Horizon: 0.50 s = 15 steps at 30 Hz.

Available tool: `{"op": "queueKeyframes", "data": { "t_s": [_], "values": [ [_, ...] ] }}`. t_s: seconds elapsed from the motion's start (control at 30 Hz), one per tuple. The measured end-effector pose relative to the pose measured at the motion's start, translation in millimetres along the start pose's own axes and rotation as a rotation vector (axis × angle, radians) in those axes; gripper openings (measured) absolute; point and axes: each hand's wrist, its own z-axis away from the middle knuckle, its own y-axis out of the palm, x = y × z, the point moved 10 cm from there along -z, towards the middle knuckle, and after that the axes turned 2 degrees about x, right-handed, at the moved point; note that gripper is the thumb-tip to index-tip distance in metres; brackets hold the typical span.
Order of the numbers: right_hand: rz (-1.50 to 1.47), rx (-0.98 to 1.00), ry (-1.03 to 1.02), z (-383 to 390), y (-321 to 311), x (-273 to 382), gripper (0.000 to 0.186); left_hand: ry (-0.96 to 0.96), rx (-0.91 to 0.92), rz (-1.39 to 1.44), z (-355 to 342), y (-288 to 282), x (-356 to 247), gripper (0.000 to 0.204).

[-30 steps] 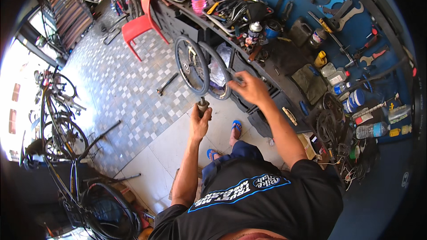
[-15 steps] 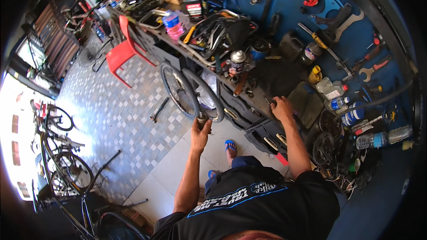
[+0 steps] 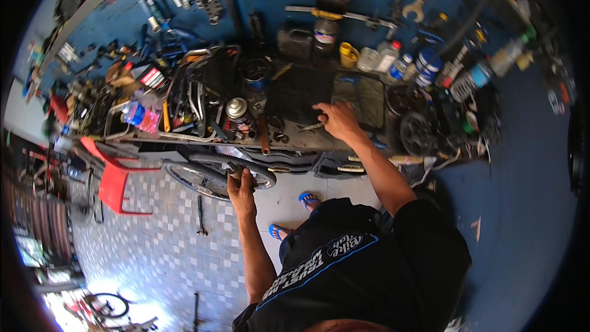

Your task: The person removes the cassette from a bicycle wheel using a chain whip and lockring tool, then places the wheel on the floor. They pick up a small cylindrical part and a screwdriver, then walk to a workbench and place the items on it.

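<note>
My left hand (image 3: 243, 192) is closed round a short, dark, cylindrical part (image 3: 235, 171), held up in front of the bicycle wheels below the bench edge; its exact kind is unclear. Over the workbench my right hand (image 3: 340, 120) reaches out with its index finger stretched. Close by its thumb lies a small, thin metal tool (image 3: 310, 127) on the bench top, too small to name. A black mat (image 3: 298, 95) spreads just beyond those fingers. Left of the tool are a spray can (image 3: 237, 109) and a brown-handled tool (image 3: 263, 132).
A tray of hand tools (image 3: 196, 101) and a bottle of pink liquid (image 3: 140, 117) stand on the left of the bench. Several bottles and a yellow cup (image 3: 348, 55) line its back. A red chair (image 3: 114, 178) and two wheels (image 3: 196, 178) are at left, below the bench edge.
My view has turned right toward the bench. The thin tool that was at my right hand's fingers now lies on the bench, and its index finger is extended. My left hand keeps the cylindrical part.
</note>
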Motion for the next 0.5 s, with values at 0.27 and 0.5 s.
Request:
{"op": "queueKeyframes", "data": {
  "t_s": [0.27,0.5],
  "values": [
    [0.472,-0.257,0.140,115,10,10,0.070,-0.019,0.241,-0.021,-3,-4,-14,0.022],
    [0.515,0.061,0.022,178,140,58,0.053,0.036,0.217,-0.051,31,-65,-11,0.015]
  ]
}}
